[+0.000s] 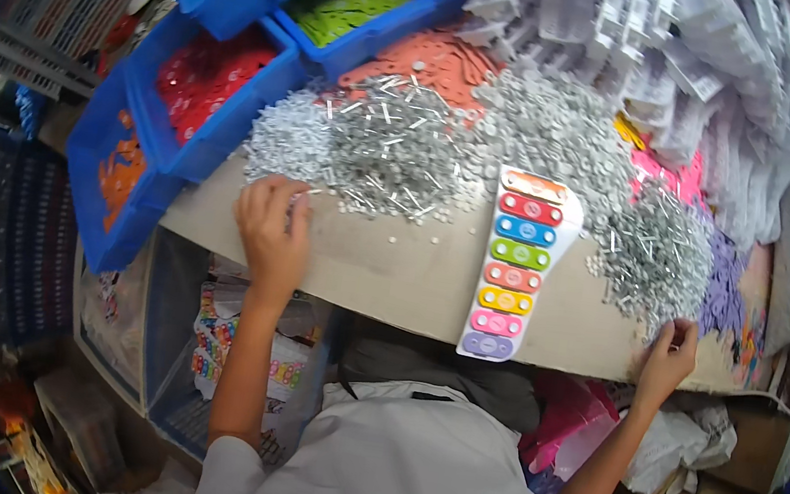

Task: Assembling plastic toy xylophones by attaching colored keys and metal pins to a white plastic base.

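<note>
A toy xylophone [519,254] with a white base and a column of coloured bars lies on the table in front of me, its near end at the table edge. My left hand [273,230] is at the near side of a heap of small white pieces [291,136], fingers drawn together; a tiny pale bit shows by the fingertips, too small to name. Far to the right, my right hand [671,355] pinches at the near edge of a heap of silvery pins [659,249]. Whatever lies between its fingertips cannot be made out. Neither hand touches the xylophone.
Blue bins [219,136] with red, orange, green and blue bars stand at the left. Another pin heap [399,147], grey small parts [558,128] and coral bars [431,62] cover the table's back. White plastic bases [711,79] are stacked behind. A crate [180,409] sits below.
</note>
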Available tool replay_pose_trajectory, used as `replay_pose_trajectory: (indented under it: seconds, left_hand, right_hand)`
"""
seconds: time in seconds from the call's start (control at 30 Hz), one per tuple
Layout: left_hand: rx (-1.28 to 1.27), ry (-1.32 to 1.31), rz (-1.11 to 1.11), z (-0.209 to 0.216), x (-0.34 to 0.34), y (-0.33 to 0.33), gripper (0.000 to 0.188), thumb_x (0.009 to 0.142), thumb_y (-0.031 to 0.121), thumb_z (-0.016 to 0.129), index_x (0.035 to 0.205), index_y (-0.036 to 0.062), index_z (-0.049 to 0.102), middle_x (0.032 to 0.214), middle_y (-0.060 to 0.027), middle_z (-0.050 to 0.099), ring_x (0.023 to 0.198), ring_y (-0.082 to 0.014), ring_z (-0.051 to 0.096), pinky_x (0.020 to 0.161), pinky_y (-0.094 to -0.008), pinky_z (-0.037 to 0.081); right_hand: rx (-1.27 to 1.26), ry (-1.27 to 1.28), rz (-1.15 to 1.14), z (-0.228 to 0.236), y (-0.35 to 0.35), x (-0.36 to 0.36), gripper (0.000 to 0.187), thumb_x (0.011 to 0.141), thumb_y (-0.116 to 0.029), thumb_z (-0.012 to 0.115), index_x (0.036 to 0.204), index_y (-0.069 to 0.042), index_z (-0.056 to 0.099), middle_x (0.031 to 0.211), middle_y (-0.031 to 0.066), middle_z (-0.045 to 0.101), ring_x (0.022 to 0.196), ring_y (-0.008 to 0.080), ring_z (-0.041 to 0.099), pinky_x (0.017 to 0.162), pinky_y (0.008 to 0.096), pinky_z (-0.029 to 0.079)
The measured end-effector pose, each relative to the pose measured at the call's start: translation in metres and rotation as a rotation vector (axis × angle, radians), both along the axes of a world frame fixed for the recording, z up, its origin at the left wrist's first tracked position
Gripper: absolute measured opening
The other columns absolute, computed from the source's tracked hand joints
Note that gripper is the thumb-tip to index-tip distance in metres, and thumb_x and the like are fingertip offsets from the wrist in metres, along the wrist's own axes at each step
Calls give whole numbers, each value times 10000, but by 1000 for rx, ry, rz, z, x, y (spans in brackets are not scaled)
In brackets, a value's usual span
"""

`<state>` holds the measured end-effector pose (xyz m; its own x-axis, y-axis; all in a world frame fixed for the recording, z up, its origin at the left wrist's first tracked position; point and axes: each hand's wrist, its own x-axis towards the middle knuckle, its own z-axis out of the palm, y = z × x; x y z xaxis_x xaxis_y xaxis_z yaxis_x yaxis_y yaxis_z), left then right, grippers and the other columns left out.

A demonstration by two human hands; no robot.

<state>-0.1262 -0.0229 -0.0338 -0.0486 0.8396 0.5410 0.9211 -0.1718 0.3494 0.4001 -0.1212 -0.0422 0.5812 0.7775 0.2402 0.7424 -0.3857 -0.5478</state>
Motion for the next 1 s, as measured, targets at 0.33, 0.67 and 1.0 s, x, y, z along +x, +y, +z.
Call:
replay_pose_trajectory:
  seconds: [0.33, 0.67, 1.0]
  left_hand:
    - [-439, -756, -404, 26, 74, -40, 84, 1026, 57, 561, 1072, -11, 578, 926, -63, 649, 865, -118, 626, 801, -265, 500]
    - [-1076, -1480, -571, 14, 109, -70, 74, 969, 45, 669, 999, -21, 676, 829, -68, 697, 735, -87, 644, 631, -217, 509]
    - [-1218, -1414, -626, 14, 116, -66, 127, 973, 56, 655, 1063, -21, 700, 867, -80, 725, 740, -82, 650, 600, -200, 500]
  right_hand:
    - [29, 248, 382, 39, 3, -106, 106, 904, 19, 668, 1007, 6, 643, 960, 44, 636, 862, 120, 590, 792, 265, 485]
    - [-197, 132, 528, 46, 17, -127, 139, 900, 95, 587, 987, 19, 665, 939, 134, 600, 827, 264, 620, 732, 329, 486]
    - [-169, 39, 500, 42, 10, -142, 87, 901, 79, 585, 970, 27, 582, 908, 172, 566, 805, 306, 610, 702, 358, 470]
